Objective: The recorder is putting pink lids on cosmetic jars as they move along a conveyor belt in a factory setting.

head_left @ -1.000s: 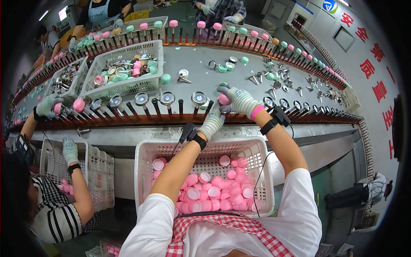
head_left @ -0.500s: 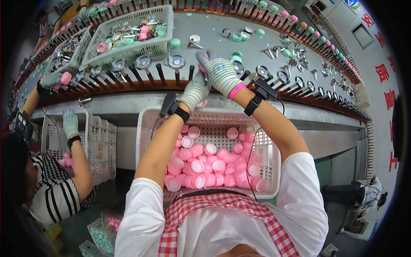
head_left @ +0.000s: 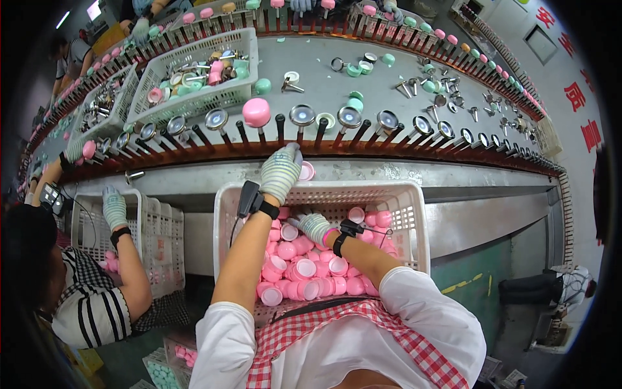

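My left hand (head_left: 282, 172), in a striped knit glove, is at the line's near edge, just below the row of upright holders. Its fingers are bent together and their inner side is hidden. Close by its right side, a pink ring-shaped cap (head_left: 306, 171) rests on the metal ledge. Lower down, my right hand (head_left: 315, 227), also gloved, reaches into a white perforated basket (head_left: 418, 253). Its fingers are apart among several loose pink caps (head_left: 304, 268), partly hidden by them. A rounded pink cap (head_left: 256, 112) tops one holder; neighbouring holders carry bare metal discs (head_left: 302, 115).
On the grey worktop (head_left: 285, 55) stands a white crate (head_left: 249, 84) of mixed parts. Green caps (head_left: 355, 101) and metal stems (head_left: 405, 89) lie loose to the right. At left, a co-worker's gloved hand (head_left: 115, 206) is over another basket (head_left: 136, 220). Cables hang from my wrist straps.
My right hand has left the holders and dropped into the basket. My left hand has drawn back toward me. A pink cap now shows on a holder. The view has shifted slightly.
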`<state>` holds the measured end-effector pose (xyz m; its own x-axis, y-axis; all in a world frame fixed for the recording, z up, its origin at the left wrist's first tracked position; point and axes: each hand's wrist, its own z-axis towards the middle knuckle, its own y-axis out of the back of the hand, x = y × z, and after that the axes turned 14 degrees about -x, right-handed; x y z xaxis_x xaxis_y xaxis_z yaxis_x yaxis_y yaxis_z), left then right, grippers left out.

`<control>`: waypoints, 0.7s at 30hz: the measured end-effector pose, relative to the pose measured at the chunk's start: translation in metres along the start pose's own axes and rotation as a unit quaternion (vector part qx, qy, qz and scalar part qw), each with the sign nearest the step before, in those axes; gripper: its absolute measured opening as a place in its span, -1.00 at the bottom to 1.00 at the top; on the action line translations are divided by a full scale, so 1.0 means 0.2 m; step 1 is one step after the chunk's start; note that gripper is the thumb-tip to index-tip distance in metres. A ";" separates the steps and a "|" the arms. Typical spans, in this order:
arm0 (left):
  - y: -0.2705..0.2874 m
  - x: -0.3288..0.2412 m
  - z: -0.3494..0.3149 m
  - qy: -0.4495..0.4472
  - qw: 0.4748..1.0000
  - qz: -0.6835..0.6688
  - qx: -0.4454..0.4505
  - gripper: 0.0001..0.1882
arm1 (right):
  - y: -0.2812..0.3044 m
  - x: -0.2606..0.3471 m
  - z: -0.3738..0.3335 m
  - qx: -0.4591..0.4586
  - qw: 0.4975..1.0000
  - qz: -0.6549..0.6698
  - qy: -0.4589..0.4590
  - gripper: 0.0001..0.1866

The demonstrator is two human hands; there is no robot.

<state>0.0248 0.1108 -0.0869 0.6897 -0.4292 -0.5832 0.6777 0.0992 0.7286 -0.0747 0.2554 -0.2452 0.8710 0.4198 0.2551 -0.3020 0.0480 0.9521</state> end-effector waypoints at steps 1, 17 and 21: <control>-0.01 0.00 0.01 0.006 1.000 0.002 0.005 -0.69 | -0.01 0.00 0.02 0.039 0.999 0.003 -0.035 -0.69; 0.12 -0.36 -0.26 -0.119 0.945 -0.302 0.046 -0.75 | 1.02 0.00 -0.22 -0.189 0.399 0.815 -0.375 -0.50; 0.05 -0.48 -0.26 0.031 0.895 -0.394 0.205 -0.68 | 1.00 -0.07 -0.27 -0.248 0.377 0.827 -0.334 -0.53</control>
<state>-0.0209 0.1994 -0.0415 0.0594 -0.1693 -0.9838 0.8183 -0.5562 0.1452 -0.1685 0.3083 -0.0682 -0.8161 -0.0677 0.5740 -0.5373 0.4550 -0.7102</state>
